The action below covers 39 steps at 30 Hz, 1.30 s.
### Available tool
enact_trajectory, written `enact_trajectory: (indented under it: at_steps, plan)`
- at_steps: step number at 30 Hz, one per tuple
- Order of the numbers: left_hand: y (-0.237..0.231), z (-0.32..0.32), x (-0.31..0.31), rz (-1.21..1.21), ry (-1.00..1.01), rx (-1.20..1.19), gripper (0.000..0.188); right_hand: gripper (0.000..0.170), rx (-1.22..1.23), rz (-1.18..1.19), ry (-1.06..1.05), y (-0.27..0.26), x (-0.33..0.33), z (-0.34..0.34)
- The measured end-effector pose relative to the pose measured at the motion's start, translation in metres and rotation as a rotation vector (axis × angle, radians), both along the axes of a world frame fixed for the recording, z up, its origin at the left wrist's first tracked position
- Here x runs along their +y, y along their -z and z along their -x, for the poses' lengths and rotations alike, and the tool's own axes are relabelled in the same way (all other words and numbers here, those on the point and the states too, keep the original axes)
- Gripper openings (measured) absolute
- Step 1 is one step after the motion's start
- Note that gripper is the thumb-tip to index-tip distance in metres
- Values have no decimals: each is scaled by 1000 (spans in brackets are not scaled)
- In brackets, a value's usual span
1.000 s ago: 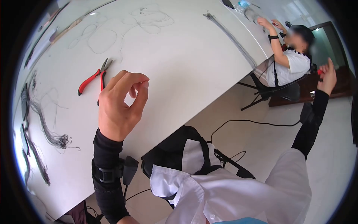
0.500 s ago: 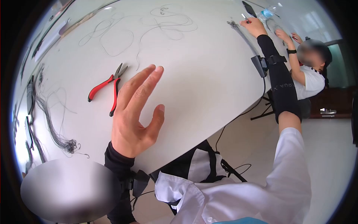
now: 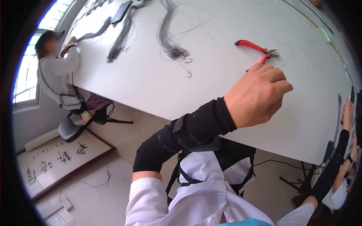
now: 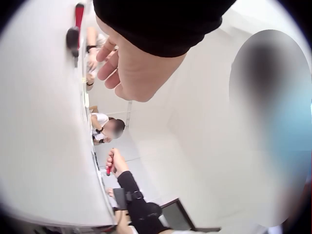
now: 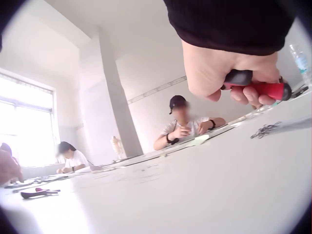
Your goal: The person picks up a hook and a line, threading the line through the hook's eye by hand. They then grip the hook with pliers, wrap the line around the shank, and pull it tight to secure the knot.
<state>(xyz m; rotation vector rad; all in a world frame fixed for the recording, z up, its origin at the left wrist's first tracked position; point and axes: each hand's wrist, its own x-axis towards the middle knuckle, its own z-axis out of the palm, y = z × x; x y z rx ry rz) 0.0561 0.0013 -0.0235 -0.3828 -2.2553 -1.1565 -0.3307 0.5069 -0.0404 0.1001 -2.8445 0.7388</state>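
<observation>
My left hand (image 3: pixel 258 96) hovers over the table, fingers loosely curled, with nothing visible in them; the thumb side is hidden in the head view. Just beyond it lie red-handled pliers (image 3: pixel 264 50), jaws spread, one handle partly behind the hand. At the far right of the table, my right hand (image 3: pixel 347 115) grips another pair of pliers with red-and-black handles (image 5: pixel 273 90); its fingers wrap the handles in the right wrist view. Close to that hand lies a long bundle of dark line (image 3: pixel 338 113), small hooks (image 5: pixel 265 129) at its end.
Bundles of fishing line with hooks (image 3: pixel 177 52) spread over the table's far left, one hook (image 3: pixel 189 74) lying apart. A phone (image 3: pixel 121 13) rests among them. A person (image 3: pixel 56 64) works at the left end; others sit around the table. A bottle (image 5: pixel 300 61) stands near the right hand.
The head view has swung left. My left hand went from fingertips together to spread fingers, then curled loosely. My right hand came from beside the table to its right end, carrying the red-handled pliers.
</observation>
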Motion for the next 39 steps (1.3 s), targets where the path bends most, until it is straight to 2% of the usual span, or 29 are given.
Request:
enact_trajectory:
  at_steps: [2,5,7,10,16,22,28,31,35,39]
  plan:
    - [-1,-30,-13,26,-122,28,32,40,-121,246,-99,-3,-16,-22]
    - [-4,-84,-49,34,-447,-110,25,33,-224,470,-191,-7,-73,-75]
    - [-2,-107,-78,95,-671,-167,20,34,-127,372,-310,-22,-126,-122]
    - [15,-120,-121,296,-737,-138,26,35,-91,285,-412,-38,-181,-169]
    - [17,-113,-116,387,-534,-220,33,33,-180,286,-594,-59,-243,-224]
    - [17,-136,-67,322,-418,-267,32,34,-177,278,-680,-56,-267,-266]
    - [17,-151,-37,259,-321,-271,32,25,-310,419,-778,-55,-284,-297]
    - [22,-151,-36,254,-303,-230,26,24,-358,515,-759,-56,-297,-318]
    - [19,-137,-34,282,-308,-230,21,23,-465,493,-808,-64,-312,-336]
    - [8,-115,-25,178,-317,-182,19,23,-549,504,-902,-67,-327,-342]
